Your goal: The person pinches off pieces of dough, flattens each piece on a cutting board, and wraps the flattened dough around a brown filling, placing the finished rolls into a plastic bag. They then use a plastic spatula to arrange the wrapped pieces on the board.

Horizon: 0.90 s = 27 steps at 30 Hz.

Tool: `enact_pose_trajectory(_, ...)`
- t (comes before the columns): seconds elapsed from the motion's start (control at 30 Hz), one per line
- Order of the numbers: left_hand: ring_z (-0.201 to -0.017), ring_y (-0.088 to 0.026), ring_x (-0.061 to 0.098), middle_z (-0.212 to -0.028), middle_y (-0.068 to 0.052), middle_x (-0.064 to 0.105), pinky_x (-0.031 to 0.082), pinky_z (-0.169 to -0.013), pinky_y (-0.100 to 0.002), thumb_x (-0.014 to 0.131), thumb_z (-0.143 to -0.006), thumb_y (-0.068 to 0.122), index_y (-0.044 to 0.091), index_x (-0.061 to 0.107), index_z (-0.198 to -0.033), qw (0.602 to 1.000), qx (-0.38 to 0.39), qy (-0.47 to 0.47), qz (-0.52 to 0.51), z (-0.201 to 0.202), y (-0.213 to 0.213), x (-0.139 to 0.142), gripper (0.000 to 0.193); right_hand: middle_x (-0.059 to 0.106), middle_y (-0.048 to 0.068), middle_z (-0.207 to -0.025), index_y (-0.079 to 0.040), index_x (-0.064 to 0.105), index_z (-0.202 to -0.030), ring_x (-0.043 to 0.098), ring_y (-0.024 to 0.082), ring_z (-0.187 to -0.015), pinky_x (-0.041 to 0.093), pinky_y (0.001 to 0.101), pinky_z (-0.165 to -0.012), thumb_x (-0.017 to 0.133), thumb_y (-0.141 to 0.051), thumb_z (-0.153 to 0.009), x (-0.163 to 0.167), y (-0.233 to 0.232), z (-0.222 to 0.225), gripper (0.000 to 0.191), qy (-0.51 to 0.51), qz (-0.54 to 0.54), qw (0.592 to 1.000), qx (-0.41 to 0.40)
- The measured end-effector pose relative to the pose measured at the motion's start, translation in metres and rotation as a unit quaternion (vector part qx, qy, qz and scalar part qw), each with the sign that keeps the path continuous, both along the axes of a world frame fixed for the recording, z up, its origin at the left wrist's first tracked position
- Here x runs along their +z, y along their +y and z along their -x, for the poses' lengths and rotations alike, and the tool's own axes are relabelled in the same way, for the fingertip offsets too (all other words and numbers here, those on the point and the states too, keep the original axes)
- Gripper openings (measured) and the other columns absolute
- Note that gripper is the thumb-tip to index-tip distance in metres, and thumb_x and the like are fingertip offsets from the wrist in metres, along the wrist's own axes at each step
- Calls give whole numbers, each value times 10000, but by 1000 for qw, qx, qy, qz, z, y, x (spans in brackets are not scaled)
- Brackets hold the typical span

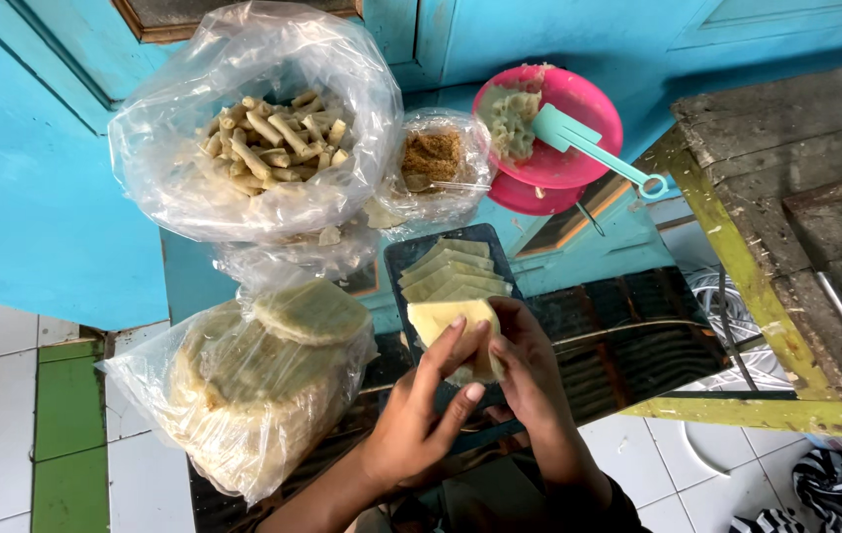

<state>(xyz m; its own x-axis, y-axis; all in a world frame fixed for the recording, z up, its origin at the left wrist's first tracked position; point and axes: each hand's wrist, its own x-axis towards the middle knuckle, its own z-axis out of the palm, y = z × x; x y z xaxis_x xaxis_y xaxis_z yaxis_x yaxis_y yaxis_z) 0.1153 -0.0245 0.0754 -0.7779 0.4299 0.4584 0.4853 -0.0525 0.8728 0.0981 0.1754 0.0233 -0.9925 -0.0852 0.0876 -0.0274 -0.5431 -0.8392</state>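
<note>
Both hands meet over a dark tray (396, 259) and hold 1 pale yellow wrapper (446, 321) between them. The left hand (416, 415) has its fingers curled up around the wrapper's near edge, thumb pressed on top; the right hand (530, 370) closes on it from the other side — the sheet looks partly folded. Behind it on the tray lie several more folded wrappers (451, 268) in a row. Just left sits a clear bag of round flat wrappers (263, 380). Farther back are a bag of short rolled sticks (263, 133), a small bag of brown crumbs (431, 158) and a pink bowl (589, 109) with a teal spatula (579, 138) resting across it.
</note>
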Motion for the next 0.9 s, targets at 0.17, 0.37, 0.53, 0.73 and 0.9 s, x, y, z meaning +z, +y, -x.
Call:
enact_pose_trajectory(0.17, -1462, -271, 552, -1574, -205, 539, 446, -1189, -415, 643, -1048, 67, 32, 397, -1502, 987, 142, 1, -76, 3, 3, -4, 517, 619, 160, -1272, 50, 527, -1356, 640, 225, -1168, 539, 372, -974, 578, -43, -967, -1, 6, 0, 404, -51, 60, 996, -43)
enact_pose_trajectory(0.37, -1430, -237, 473, -1588, -133, 448, 367, -1175, -380, 676, -946, 243, 33, 325, -1534, 916, 49, -313, -248, 31, 6, -17, 717, 647, 175, -1235, 88, 538, -1341, 660, 245, -1156, 538, 390, -1000, 576, -14, -1002, -6, 11, -5, 356, -3, 101, 993, -55)
enact_pose_trajectory(0.53, -1407, -226, 468, -1566, -152, 459, 376, -1162, -395, 520, -1051, 441, 19, 329, -1613, 787, -173, -505, -310, 29, 9, -23, 729, 672, 160, -1212, 52, 587, -1303, 662, 225, -1136, 534, 358, -994, 646, -38, -992, 3, 2, -8, 329, 31, -40, 994, -98)
enact_pose_trajectory(0.73, -1441, -201, 444, -1575, -97, 448, 365, -1192, -367, 453, -1050, 445, 113, 241, -1638, 826, -121, -453, -314, 27, 11, -22, 708, 610, 129, -1261, -24, 624, -1224, 617, 252, -1156, 521, 339, -977, 787, -54, -902, 31, -26, -14, 362, 278, -489, 758, -330)
enact_pose_trajectory(0.9, -1439, -239, 419, -1595, -103, 389, 362, -1169, -421, 323, -1011, 621, 151, 206, -1655, 799, -159, -474, -333, 23, 14, -22, 806, 679, 81, -1146, -58, 668, -1118, 696, 244, -1032, 569, 318, -853, 876, -76, -810, 45, -34, -14, 372, 334, -469, 783, -233)
